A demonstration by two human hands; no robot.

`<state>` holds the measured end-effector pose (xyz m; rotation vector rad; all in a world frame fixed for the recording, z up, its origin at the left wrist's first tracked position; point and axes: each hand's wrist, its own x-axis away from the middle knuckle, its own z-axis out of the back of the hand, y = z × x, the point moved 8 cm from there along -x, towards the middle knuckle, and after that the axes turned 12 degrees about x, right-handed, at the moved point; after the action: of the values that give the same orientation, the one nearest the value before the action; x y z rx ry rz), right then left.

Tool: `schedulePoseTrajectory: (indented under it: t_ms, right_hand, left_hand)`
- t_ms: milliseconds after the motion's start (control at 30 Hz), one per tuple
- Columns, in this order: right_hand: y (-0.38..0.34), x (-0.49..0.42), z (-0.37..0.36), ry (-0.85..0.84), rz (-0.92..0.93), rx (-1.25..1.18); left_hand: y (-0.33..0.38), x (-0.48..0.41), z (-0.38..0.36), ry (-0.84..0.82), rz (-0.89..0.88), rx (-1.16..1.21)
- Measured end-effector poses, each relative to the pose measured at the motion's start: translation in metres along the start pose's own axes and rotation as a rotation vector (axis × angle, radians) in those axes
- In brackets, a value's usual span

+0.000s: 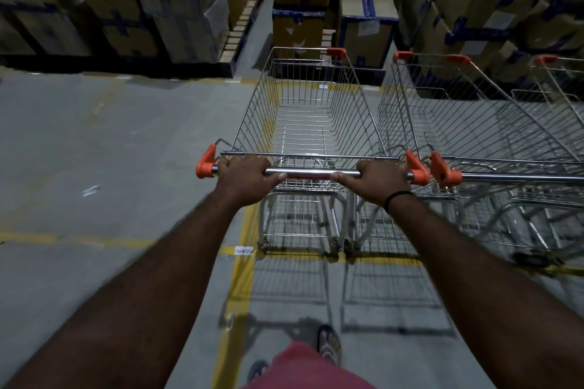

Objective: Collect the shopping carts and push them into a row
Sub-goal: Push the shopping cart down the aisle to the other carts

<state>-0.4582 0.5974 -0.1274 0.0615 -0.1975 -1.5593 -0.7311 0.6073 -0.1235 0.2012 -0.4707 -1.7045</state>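
An empty wire shopping cart [311, 110] with orange corner caps stands straight ahead of me on the grey floor. My left hand [245, 178] grips the left part of its chrome handle bar [311, 172]. My right hand [377, 181], with a black band on the wrist, grips the right part of the same bar. A second cart [467, 123] stands close beside it on the right, its handle almost level with mine. A third cart [559, 95] shows partly at the right edge.
Stacked cardboard boxes on pallets [177, 3] line the far side, with more boxes [363, 28] right behind the carts. Yellow floor lines [243, 265] run under the cart. Open grey floor [110, 151] lies to the left. My sandalled feet [330, 344] are below.
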Motion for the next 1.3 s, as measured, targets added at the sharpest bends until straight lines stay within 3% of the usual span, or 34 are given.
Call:
schedulePoseTrajectory:
  t_ms: [667,967,1067,1133,1200,1300]
  right_hand:
    - [-0.006,0.001,0.004,0.005,-0.019,-0.027]
    - [-0.006,0.004,0.006,-0.032,-0.014,-0.036]
    - [0.000,-0.002,0.002,-0.109,-0.018,-0.158]
    - [0.011,-0.004,0.013,-0.019,-0.060,-0.202]
    - [0.025,-0.009,0.022,0.111,-0.111,-0.065]
    - [0.038,-0.017,0.015,0.067,-0.153,0.093]
  left_hand:
    - [-0.005,-0.005,0.003,0.003,-0.022,-0.009]
    - [-0.008,-0.014,0.005,-0.162,0.039,0.035]
    - [-0.005,-0.020,0.006,-0.227,0.058,0.127]
    - [-0.012,-0.027,0.008,-0.188,0.054,0.195]
    - [-0.021,-0.036,0.014,-0.093,0.048,0.205]
    - [-0.033,-0.045,0.030,0.066,0.037,0.022]
